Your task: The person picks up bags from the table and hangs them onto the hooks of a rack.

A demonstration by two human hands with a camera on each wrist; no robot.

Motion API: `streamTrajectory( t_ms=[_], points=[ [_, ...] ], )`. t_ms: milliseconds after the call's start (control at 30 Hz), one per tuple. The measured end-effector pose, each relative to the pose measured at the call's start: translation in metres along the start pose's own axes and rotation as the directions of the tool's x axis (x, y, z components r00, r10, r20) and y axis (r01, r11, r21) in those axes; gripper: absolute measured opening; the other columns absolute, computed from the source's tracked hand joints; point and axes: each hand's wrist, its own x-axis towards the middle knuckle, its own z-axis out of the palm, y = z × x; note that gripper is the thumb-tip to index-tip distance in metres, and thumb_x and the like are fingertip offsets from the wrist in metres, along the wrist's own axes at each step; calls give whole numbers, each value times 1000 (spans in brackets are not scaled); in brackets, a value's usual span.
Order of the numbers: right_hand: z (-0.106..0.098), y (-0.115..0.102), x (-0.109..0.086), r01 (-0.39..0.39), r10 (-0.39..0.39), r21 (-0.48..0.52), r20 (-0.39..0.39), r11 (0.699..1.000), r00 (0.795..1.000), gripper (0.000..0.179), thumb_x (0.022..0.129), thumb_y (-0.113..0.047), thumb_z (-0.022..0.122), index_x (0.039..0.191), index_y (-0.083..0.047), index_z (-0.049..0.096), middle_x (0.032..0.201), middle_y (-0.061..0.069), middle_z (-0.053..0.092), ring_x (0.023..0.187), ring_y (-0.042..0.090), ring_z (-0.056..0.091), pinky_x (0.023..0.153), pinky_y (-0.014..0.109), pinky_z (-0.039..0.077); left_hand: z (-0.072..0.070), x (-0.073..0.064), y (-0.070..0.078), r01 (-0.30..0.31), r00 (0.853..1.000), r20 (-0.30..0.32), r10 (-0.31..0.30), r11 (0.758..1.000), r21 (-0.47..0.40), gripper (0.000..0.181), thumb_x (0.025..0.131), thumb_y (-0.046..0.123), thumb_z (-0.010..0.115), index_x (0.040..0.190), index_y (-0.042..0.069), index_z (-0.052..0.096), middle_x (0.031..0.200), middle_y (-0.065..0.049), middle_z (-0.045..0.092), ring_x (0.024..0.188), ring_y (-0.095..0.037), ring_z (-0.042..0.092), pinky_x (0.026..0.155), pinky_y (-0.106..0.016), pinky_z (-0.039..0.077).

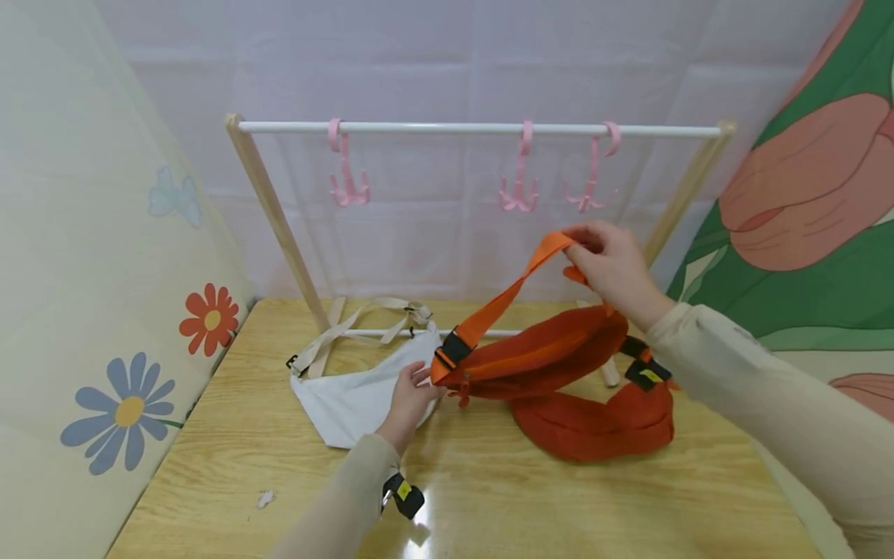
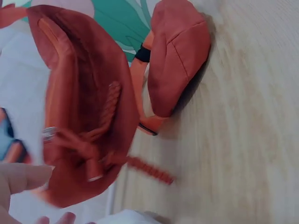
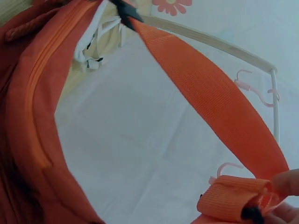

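A red-orange waist bag [image 1: 538,353] hangs over the table, its orange strap [image 1: 513,287] pulled up into a loop. My right hand [image 1: 611,260] pinches the top of that strap between thumb and fingers; the right wrist view shows a folded strap end [image 3: 231,198] bunched there. My left hand [image 1: 408,400] is at the bag's left end, just below the black buckle [image 1: 454,349], with loosely extended fingers [image 2: 25,177] right at the fabric. Braided zipper cords [image 2: 110,105] dangle from the bag's front.
A second red-orange waist bag [image 1: 601,427] lies on the table at right. A white bag [image 1: 363,396] with a cream strap lies at left. Behind stands a rack with a white rail [image 1: 433,127] and wooden posts, bearing pink hooks [image 1: 518,175]. Patterned cloths flank the table [image 1: 489,497].
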Motion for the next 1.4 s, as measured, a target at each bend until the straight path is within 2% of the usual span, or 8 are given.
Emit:
streamTrajectory(
  t_ms=[267, 600, 700, 800, 900, 1000, 1133, 1400],
  points=[
    [-1, -5, 3, 66, -65, 8, -11, 998, 998, 29, 98, -7, 52, 121, 9, 60, 112, 26, 63, 81, 2, 57, 67, 14, 51, 17, -16, 59, -149, 987, 96, 132, 967, 208, 75, 86, 30, 75, 142, -5, 39, 141, -23, 46, 133, -41, 37, 109, -50, 31],
    [-3, -8, 6, 68, -69, -14, -13, 998, 998, 29, 98, -11, 55, 121, 6, 62, 112, 24, 64, 81, 4, 58, 66, 13, 50, 32, -8, 105, -312, 938, 268, 219, 869, 384, 67, 92, 24, 69, 148, 3, 38, 147, -14, 45, 137, -29, 36, 111, -46, 29],
    [-3, -10, 7, 75, -76, -31, -9, 997, 997, 30, 98, -12, 55, 122, 5, 62, 113, 24, 65, 82, 6, 58, 66, 13, 49, 33, -5, 111, -369, 918, 304, 254, 827, 424, 58, 93, 23, 67, 143, 3, 46, 136, -13, 55, 124, -27, 51, 103, -43, 40],
    [-3, -11, 8, 84, -84, -32, -2, 996, 996, 30, 99, -12, 55, 122, 4, 62, 113, 23, 65, 82, 8, 58, 66, 14, 49, 30, -3, 116, -413, 899, 346, 269, 783, 465, 31, 94, 24, 66, 118, 5, 62, 104, -10, 65, 89, -23, 61, 79, -36, 49],
    [-4, -11, 9, 92, -92, -29, 0, 995, 996, 30, 98, -12, 54, 123, 5, 62, 113, 23, 65, 80, 9, 58, 65, 14, 49, 26, -1, 122, -457, 877, 390, 281, 741, 493, 18, 95, 25, 64, 89, 8, 62, 73, -3, 57, 61, -16, 49, 59, -28, 42],
    [-5, -10, 9, 84, -84, -27, -5, 996, 996, 31, 99, -12, 54, 123, 5, 61, 114, 23, 64, 80, 7, 58, 65, 14, 48, 20, 1, 130, -512, 851, 408, 331, 699, 500, 24, 96, 23, 62, 78, 8, 57, 62, 2, 47, 54, -12, 39, 54, -25, 35],
    [-8, -8, 10, 51, -51, -23, -26, 998, 998, 31, 98, -13, 55, 124, 5, 61, 113, 24, 65, 72, 3, 58, 59, 18, 49, 12, 7, 142, -541, 839, 366, 403, 687, 484, 27, 98, 21, 60, 75, 7, 56, 62, 2, 44, 56, -13, 38, 55, -26, 33],
    [-10, -7, 14, 33, -34, -31, -34, 999, 999, 31, 96, -11, 58, 122, 7, 61, 110, 26, 65, 72, -3, 59, 63, 14, 49, -7, 16, 173, -515, 857, 296, 421, 707, 484, 26, 102, 21, 53, 85, 3, 59, 68, -5, 47, 59, -20, 40, 57, -31, 35]
  ],
)
